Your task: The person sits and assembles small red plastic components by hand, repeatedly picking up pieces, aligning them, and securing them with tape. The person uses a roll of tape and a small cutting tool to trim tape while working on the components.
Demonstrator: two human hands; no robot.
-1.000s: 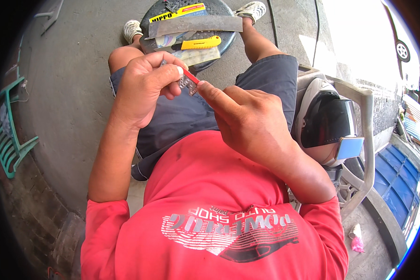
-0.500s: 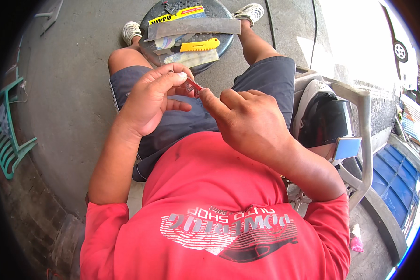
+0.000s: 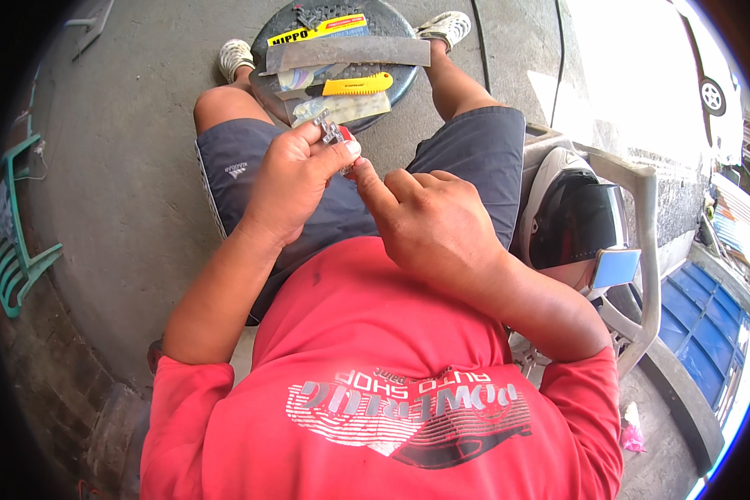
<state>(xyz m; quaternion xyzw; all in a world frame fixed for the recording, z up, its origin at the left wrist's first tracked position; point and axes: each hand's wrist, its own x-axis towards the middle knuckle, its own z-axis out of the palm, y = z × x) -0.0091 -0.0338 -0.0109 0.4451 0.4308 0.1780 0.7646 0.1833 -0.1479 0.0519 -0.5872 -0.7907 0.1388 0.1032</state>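
Evidently, the left hand (image 3: 298,177) pinched a small grey-and-red piece (image 3: 331,131), which might have slipped if the right hand (image 3: 432,210), its grip too obscured to tell, pushed hard.

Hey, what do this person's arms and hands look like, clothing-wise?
Short, loose red sleeves end around the elbows, leaving the forearms bare. The left hand and right hand wear no gloves, and no watch shows on either wrist.
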